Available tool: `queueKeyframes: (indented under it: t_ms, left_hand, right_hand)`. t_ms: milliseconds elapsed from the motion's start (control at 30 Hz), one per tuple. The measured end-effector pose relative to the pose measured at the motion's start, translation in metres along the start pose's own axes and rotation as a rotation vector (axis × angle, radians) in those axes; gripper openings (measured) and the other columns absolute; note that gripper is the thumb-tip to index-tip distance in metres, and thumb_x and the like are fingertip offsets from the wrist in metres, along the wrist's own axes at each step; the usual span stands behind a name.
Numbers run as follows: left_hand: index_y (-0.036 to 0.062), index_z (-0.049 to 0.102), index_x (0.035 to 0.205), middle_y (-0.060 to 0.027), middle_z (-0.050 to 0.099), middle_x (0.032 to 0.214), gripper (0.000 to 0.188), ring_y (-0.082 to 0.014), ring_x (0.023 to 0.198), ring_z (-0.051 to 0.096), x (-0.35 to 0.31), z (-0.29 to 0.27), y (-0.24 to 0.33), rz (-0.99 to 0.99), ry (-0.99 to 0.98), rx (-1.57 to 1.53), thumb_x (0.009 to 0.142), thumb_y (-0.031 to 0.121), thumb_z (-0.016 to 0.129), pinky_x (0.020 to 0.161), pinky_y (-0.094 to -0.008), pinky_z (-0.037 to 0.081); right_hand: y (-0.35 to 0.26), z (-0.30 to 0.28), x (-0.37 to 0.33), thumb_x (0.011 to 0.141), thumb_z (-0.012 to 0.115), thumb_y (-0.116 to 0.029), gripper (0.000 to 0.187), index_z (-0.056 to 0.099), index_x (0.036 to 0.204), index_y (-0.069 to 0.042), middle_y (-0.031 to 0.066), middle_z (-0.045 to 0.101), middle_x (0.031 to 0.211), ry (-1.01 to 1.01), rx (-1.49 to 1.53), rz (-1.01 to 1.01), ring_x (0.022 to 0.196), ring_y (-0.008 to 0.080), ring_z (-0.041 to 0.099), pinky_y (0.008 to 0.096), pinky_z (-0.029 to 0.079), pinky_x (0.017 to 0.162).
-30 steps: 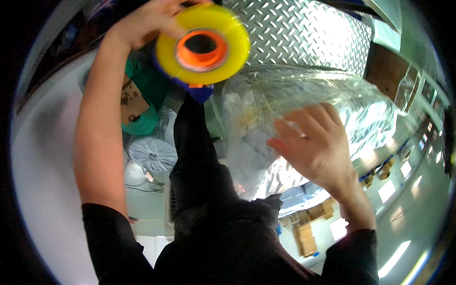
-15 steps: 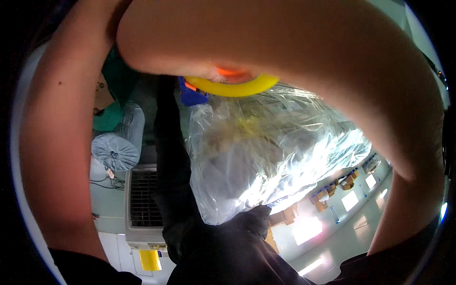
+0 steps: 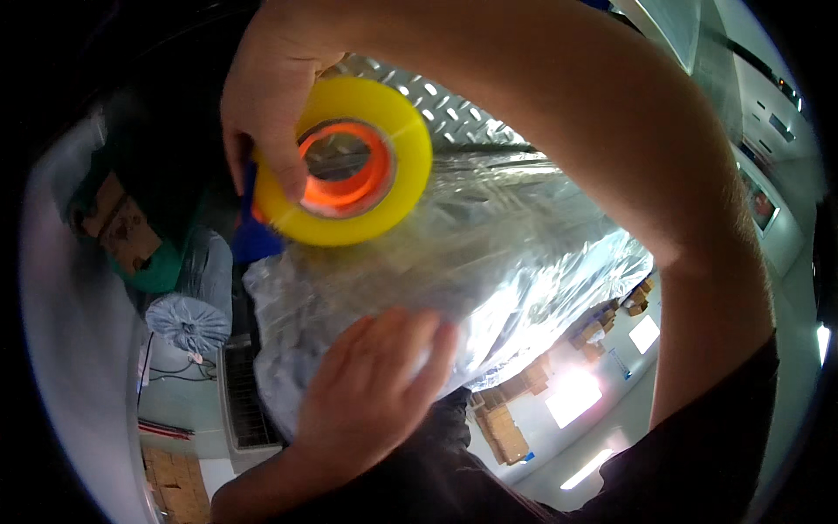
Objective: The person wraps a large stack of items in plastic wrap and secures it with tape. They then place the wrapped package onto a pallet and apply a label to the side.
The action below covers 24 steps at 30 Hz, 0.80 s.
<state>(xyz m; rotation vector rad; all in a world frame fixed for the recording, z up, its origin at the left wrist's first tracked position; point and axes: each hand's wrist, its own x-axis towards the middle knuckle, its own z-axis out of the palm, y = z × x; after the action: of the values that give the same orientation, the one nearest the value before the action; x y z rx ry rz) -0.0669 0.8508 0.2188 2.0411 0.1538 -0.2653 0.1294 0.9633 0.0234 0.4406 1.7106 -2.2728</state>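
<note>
My right arm reaches across the top of the view, and my right hand [image 3: 272,105] is closed round a tape dispenser [image 3: 257,240] with a blue end. Its big yellow tape roll [image 3: 408,166] has an orange core. Beneath the roll lies a bulky package in shiny clear plastic [image 3: 532,218], whose contents I cannot make out. My left hand [image 3: 371,375], a little blurred, rests with outstretched fingers over the near part of the plastic. It holds nothing visible. The dispenser's blue end is near the package's far left corner; whether it touches is unclear.
Patterned metal plate [image 3: 441,112] shows beyond the package. At left are a grey plastic-wrapped roll [image 3: 188,323], a green item with a cardboard piece [image 3: 127,229], and a dark grille [image 3: 242,384]. Cardboard boxes [image 3: 504,434] stand at lower right.
My right hand has moved left with the tape dispenser, which shows more fully now. My left arm has drawn back from the far side, and its hand is now over the package.
</note>
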Motion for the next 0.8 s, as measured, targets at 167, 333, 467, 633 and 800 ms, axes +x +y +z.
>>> queueKeyframes:
  t_ms: [167, 333, 467, 633, 800]
  left_hand:
    - [0.0126, 0.062, 0.123, -0.0129, 0.064, 0.119, 0.048, -0.0300, 0.110, 0.064, -0.001, 0.006, 0.002, -0.084, -0.059, 0.075, 0.082, 0.032, 0.077, 0.092, -0.0452, 0.053]
    - [0.0118, 0.065, 0.116, -0.0113, 0.067, 0.110, 0.032, -0.0303, 0.104, 0.066, 0.011, 0.005, 0.008, -0.092, -0.066, 0.192, 0.091, 0.031, 0.069, 0.086, -0.0453, 0.055]
    - [0.0114, 0.065, 0.111, -0.0134, 0.065, 0.117, 0.031, -0.0337, 0.106, 0.064, -0.008, 0.000, 0.001, -0.097, -0.072, 0.305, 0.093, 0.036, 0.066, 0.089, -0.0490, 0.052]
    - [0.0043, 0.058, 0.118, -0.0200, 0.062, 0.120, 0.045, -0.0408, 0.106, 0.062, -0.035, -0.005, -0.020, 0.044, -0.131, 0.406, 0.086, 0.034, 0.069, 0.093, -0.0534, 0.049]
    - [0.0031, 0.058, 0.126, -0.0238, 0.059, 0.129, 0.043, -0.0438, 0.114, 0.060, -0.051, 0.000, -0.027, 0.038, -0.021, 0.483, 0.083, 0.010, 0.064, 0.094, -0.0530, 0.049]
  right_hand:
    - [0.021, 0.037, -0.044, 0.071, 0.079, -0.047, 0.086, 0.051, 0.144, -0.013, 0.0162, 0.052, 0.146, 0.122, 0.008, -0.116, 0.130, 0.0346, 0.052, 0.0419, 0.043, 0.106]
    - [0.047, 0.089, -0.130, 0.071, 0.082, -0.044, 0.088, 0.049, 0.146, -0.012, 0.0162, 0.052, 0.145, 0.327, 0.027, -0.056, 0.130, 0.0328, 0.052, 0.0408, 0.041, 0.108]
    - [0.066, 0.140, -0.209, 0.071, 0.084, -0.041, 0.090, 0.047, 0.147, -0.011, 0.0161, 0.052, 0.145, 0.492, 0.114, 0.056, 0.130, 0.0314, 0.052, 0.0400, 0.039, 0.111]
    - [0.109, 0.258, -0.312, 0.071, 0.086, -0.038, 0.092, 0.044, 0.149, -0.010, 0.0161, 0.053, 0.145, 0.718, 0.388, 0.239, 0.130, 0.0296, 0.052, 0.0389, 0.037, 0.113]
    - [0.176, 0.431, -0.365, 0.059, 0.081, -0.016, 0.078, 0.062, 0.134, -0.006, 0.0138, 0.070, 0.117, 1.064, 0.697, 0.403, 0.104, 0.0249, 0.067, 0.0362, 0.052, 0.097]
